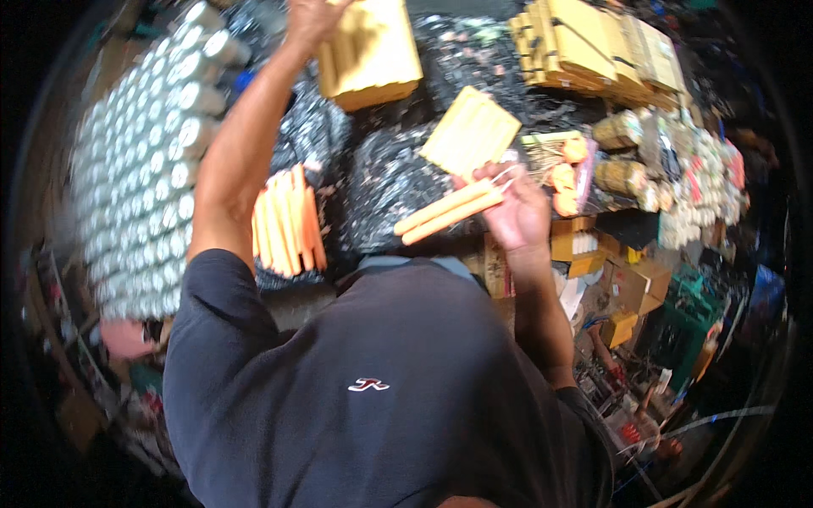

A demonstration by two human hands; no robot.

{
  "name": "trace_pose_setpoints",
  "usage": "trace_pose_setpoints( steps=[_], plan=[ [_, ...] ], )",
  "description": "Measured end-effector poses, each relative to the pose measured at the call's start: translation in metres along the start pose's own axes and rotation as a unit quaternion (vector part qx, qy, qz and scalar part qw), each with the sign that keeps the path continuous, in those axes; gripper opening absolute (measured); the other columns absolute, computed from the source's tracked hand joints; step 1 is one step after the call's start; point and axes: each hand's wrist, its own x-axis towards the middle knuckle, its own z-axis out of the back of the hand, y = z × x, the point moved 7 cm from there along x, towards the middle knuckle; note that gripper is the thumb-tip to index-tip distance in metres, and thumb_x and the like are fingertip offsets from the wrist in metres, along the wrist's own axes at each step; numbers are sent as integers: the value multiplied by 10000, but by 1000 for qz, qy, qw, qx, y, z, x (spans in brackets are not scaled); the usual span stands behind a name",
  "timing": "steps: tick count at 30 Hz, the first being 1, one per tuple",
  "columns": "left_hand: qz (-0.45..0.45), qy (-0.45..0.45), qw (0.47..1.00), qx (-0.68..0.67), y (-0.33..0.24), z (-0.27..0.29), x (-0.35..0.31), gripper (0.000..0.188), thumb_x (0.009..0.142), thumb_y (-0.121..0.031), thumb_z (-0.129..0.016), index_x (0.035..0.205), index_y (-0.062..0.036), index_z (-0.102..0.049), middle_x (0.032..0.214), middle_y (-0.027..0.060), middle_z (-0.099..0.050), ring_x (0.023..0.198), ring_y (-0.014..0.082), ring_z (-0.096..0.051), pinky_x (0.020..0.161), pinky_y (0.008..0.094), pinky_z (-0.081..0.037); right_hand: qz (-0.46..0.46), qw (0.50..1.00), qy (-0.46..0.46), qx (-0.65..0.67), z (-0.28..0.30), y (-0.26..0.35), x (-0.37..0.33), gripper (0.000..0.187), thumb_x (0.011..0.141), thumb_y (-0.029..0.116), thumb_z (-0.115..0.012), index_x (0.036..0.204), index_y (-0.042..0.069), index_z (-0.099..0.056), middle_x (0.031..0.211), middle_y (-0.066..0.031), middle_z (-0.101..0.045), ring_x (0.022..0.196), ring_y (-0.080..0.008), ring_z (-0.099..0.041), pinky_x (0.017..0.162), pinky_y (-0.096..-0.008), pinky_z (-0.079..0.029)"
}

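Two long orange candles (pixel 449 209) with pale wicks lie side by side at my right hand (pixel 523 213), whose fingers hold them at the wick end. Just beyond them a ridged yellow card piece (pixel 471 129) lies on black plastic sheeting (pixel 381 173). My left hand (pixel 312 21) reaches far forward to the upper edge of the view, against a stack of yellow folded card (pixel 373 55). Its fingers are blurred and partly cut off. A pile of similar orange sticks (pixel 288 222) lies to the left, near my body.
Many white cylinders (pixel 148 173) stand in rows along the left. Another stack of yellow card (pixel 597 46) is at the far right, with bundles of sticks (pixel 618 131) in front. Cardboard boxes (pixel 639 284) stand lower right, where part of another person's arm (pixel 603 349) shows.
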Motion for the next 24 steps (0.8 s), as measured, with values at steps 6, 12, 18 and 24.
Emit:
trace_pose_setpoints(
  steps=[6,12,18,24],
  plan=[
    [165,475,831,-237,-194,58,-229,1186,677,-474,-962,1585,-2,-362,1409,282,-610,1318,423,-603,1130,497,-468,-61,994,15,86,-8,-47,36,211,1082,181,-491,1070,9,-612,1128,-175,-643,1164,-312,-623,1261,-643,-317],
    [362,261,892,-71,-146,102,-351,564,815,-5,-635,1371,-7,-543,1075,304,-710,949,498,-714,856,546,-590,-227,966,-66,-109,11,-164,60,102,1055,176,-585,1027,81,-608,1122,-165,-690,1114,-339,-659,1064,-550,-518],
    [296,181,888,302,-42,150,-439,681,889,-81,-649,1493,129,-412,1174,307,-615,1004,451,-653,876,499,-551,-107,815,-39,-569,82,-170,62,217,948,192,-790,1083,40,-715,930,-48,-724,831,-148,-654,778,-319,-544],
    [311,226,850,359,-39,130,-433,593,928,-127,-669,1456,78,-493,1297,216,-597,1152,381,-591,956,475,-522,140,673,-211,-695,125,-29,62,136,932,104,-687,1007,16,-758,822,-103,-746,790,-175,-705,744,-326,-558]
  ],
)
